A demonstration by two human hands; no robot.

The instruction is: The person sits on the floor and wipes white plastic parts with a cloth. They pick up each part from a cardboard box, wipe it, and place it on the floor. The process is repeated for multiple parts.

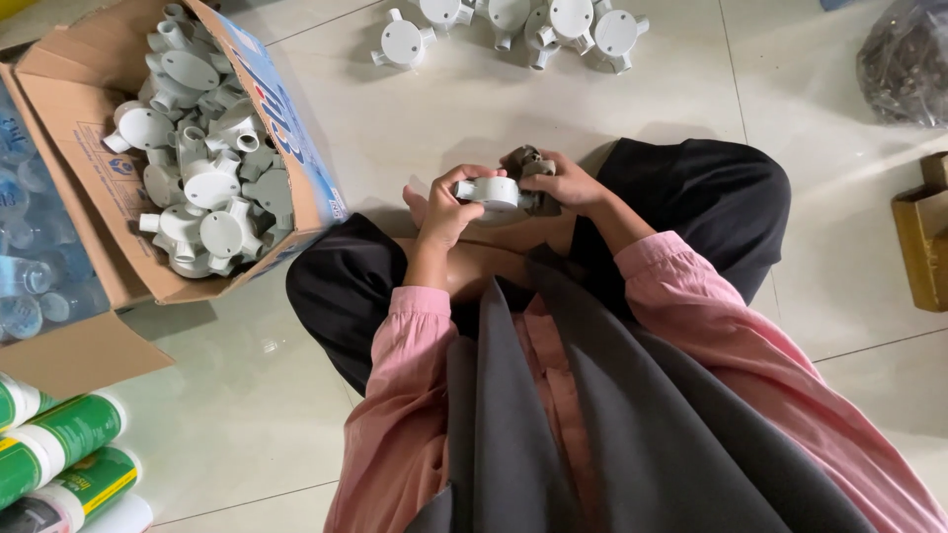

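Observation:
I sit cross-legged on a tiled floor. My left hand (pixel 446 205) grips the left side of a round white plastic junction box (pixel 491 191) held over my lap. My right hand (pixel 565 182) steadies its right side and also holds a small grey-brown cloth or part (pixel 527 162) bunched against it. Both hands meet on the box, fingers curled around it.
An open cardboard box (pixel 94 188) at the left holds several white junction boxes (pixel 202 178). Several more junction boxes (pixel 553 25) lie on the floor ahead. Packed water bottles (pixel 30 247) and green-labelled tubes (pixel 59 454) at far left; a dark plastic bag (pixel 904 59) and wooden object (pixel 923 237) at right.

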